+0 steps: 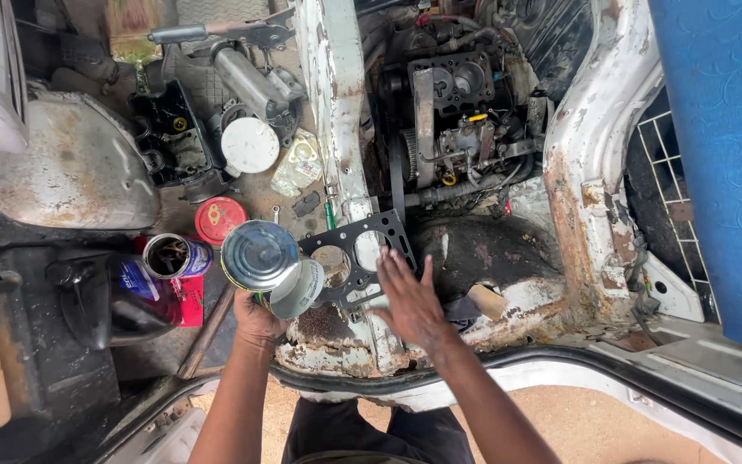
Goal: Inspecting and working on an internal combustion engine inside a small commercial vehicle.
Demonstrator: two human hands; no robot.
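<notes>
The rusty van floor (337, 339) ends at the door sill beside the person, leaving bare metal right of the black head gasket (355, 258), which lies flat on it. The engine (457, 129) beyond is partly shadowed. The right hand (410, 301), fingers spread, presses the gasket's edge; the left hand (255, 316) grips a tilted tin can (264, 258), with an open can (169, 256) and red lid (219, 219) nearby.

Both bare forearms reached forward. The left hand (255, 316) was curled shut in a grip, knuckles down. The right hand (411, 301) lay flat, palm down, fingers (391, 265) spread.
</notes>
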